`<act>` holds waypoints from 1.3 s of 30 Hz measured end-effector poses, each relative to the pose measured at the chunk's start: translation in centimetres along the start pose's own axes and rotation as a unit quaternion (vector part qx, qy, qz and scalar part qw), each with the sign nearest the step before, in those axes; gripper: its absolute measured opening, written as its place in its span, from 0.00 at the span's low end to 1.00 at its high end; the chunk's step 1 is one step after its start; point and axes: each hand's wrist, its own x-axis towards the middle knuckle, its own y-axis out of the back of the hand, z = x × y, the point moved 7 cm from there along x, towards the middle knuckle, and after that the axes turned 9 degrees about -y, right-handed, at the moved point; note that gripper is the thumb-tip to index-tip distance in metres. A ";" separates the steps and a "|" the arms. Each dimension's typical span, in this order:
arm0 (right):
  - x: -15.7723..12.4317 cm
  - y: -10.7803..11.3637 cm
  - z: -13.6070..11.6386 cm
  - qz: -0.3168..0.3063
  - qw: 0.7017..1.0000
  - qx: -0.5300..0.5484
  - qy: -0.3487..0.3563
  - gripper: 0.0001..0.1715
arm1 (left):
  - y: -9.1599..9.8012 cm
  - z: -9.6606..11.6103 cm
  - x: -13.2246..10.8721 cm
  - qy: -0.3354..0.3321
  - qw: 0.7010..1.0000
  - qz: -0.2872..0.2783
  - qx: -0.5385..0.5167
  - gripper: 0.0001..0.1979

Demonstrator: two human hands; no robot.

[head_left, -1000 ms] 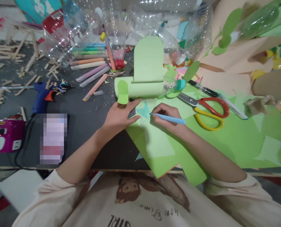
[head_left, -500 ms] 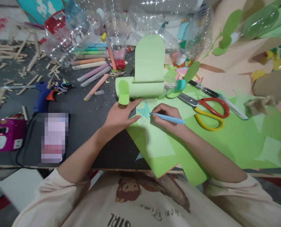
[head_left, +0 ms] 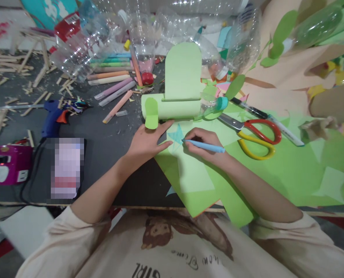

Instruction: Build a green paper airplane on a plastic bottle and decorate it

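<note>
Between my hands lies a pale green sheet of paper (head_left: 195, 175) bearing a blue star (head_left: 175, 136), coloured over most of its surface. My right hand (head_left: 203, 142) is closed around a light blue felt-tip pen (head_left: 209, 146), its tip at the star's right side. Spread flat at the star's left, my left hand (head_left: 147, 141) rests with thumb and fingers apart at the paper's edge. Just beyond the hands is a paper-wrapped bottle (head_left: 176, 110) on its side, with an upright rounded green panel (head_left: 183, 71) and a teal cap (head_left: 222, 103).
Scissors (head_left: 254, 135) with red and yellow handles lie right of my right hand, by a black marker (head_left: 253, 108). At left are a blue glue gun (head_left: 52, 116), a phone (head_left: 68, 168) and a magenta box (head_left: 11, 164). Felt-tip pens (head_left: 114, 88) and clear bottles (head_left: 183, 19) stretch behind.
The pen and my right hand have shifted very slightly left and down along the star. My left hand stays in place.
</note>
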 end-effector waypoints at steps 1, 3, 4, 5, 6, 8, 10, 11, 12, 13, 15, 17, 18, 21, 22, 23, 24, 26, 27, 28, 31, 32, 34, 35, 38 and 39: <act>0.0 0.1 0.0 0.011 1.000 -0.002 -0.002 0.05 | 0.0 0.0 0.0 0.000 1.000 0.000 0.000 0.31; 0.0 0.1 0.1 0.005 1.000 -0.004 -0.002 0.06 | 0.0 -0.1 0.0 -0.001 1.000 0.002 0.003 0.31; -0.1 -0.1 0.1 -0.006 1.000 -0.008 0.001 0.06 | 0.0 -0.1 -0.1 -0.002 1.000 0.004 0.004 0.31; -0.1 -0.2 0.0 -0.012 1.000 -0.013 0.005 0.05 | 0.0 -0.1 -0.1 -0.003 1.000 0.005 0.005 0.31; -0.1 -0.2 0.0 -0.010 1.000 -0.016 0.010 0.06 | 0.0 -0.1 -0.1 -0.004 1.000 0.005 0.006 0.31; -0.1 0.1 0.0 0.013 1.000 -0.018 0.012 0.06 | 0.0 -0.1 -0.1 -0.005 1.000 0.003 0.007 0.31; -0.1 0.2 0.0 0.015 1.000 -0.013 0.010 0.06 | 0.0 0.0 -0.1 -0.005 1.000 0.002 0.007 0.30; -0.1 0.0 0.0 0.004 1.000 -0.012 0.009 0.06 | 0.0 0.0 -0.1 -0.004 1.000 0.002 0.006 0.30; -0.1 -0.2 0.0 -0.005 1.000 -0.012 0.007 0.05 | 0.1 0.0 -0.1 -0.001 1.000 0.001 0.005 0.30; -0.1 -0.2 0.0 -0.007 1.000 -0.011 0.003 0.05 | 0.1 0.0 0.0 0.001 1.000 -0.001 0.004 0.30; 0.0 0.1 0.1 0.014 1.000 -0.003 -0.010 0.05 | 0.1 0.0 0.0 0.006 1.000 -0.009 0.000 0.30; 0.0 0.3 0.2 0.031 0.999 0.008 -0.021 0.06 | 0.1 0.0 0.0 0.010 1.000 -0.016 -0.002 0.30; 0.0 0.3 0.2 0.029 0.999 0.011 -0.023 0.06 | 0.1 0.1 0.0 0.013 1.000 -0.017 -0.001 0.30; 0.0 0.2 0.3 0.022 0.999 0.014 -0.025 0.06 | 0.2 0.1 0.0 0.020 1.000 -0.020 0.004 0.30; 0.0 0.3 0.3 0.029 0.999 0.015 -0.026 0.06 | 0.2 0.1 0.0 0.019 1.000 -0.021 0.005 0.30; 0.0 0.4 0.3 0.038 0.999 0.016 -0.028 0.06 | 0.2 0.2 0.0 0.017 1.000 -0.021 0.007 0.30; 0.0 0.5 0.3 0.046 0.998 0.018 -0.031 0.06 | 0.2 0.2 0.0 0.014 1.000 -0.021 0.008 0.30; 0.1 0.5 0.3 0.054 0.998 0.023 -0.035 0.06 | 0.1 0.2 0.0 0.007 1.000 -0.020 0.009 0.30; 0.2 0.5 0.3 0.054 0.997 0.029 -0.037 0.06 | 0.0 0.2 0.0 0.005 1.000 -0.017 0.008 0.30; 0.2 0.4 0.3 0.053 0.997 0.035 -0.038 0.06 | 0.0 0.1 0.0 0.004 1.000 -0.013 0.006 0.30; 0.2 0.4 0.6 0.050 0.997 0.045 -0.044 0.07 | 0.1 0.1 0.0 0.005 1.000 -0.006 0.001 0.30; 0.3 0.4 0.7 0.047 0.997 0.045 -0.046 0.07 | 0.1 0.1 0.0 0.006 1.000 -0.006 0.001 0.30; 0.3 0.4 0.9 0.039 0.997 0.044 -0.050 0.07 | 0.2 0.2 0.0 0.010 1.000 -0.009 0.002 0.30; 0.3 0.4 1.0 0.039 0.997 0.044 -0.053 0.06 | 0.2 0.2 0.0 0.012 1.000 -0.011 0.004 0.30; 0.2 0.5 1.0 0.050 0.996 0.047 -0.062 0.05 | 0.2 0.3 0.0 0.007 1.000 -0.017 0.010 0.30; 0.2 0.5 0.9 0.053 0.995 0.048 -0.063 0.05 | 0.2 0.3 0.0 0.005 1.000 -0.018 0.011 0.30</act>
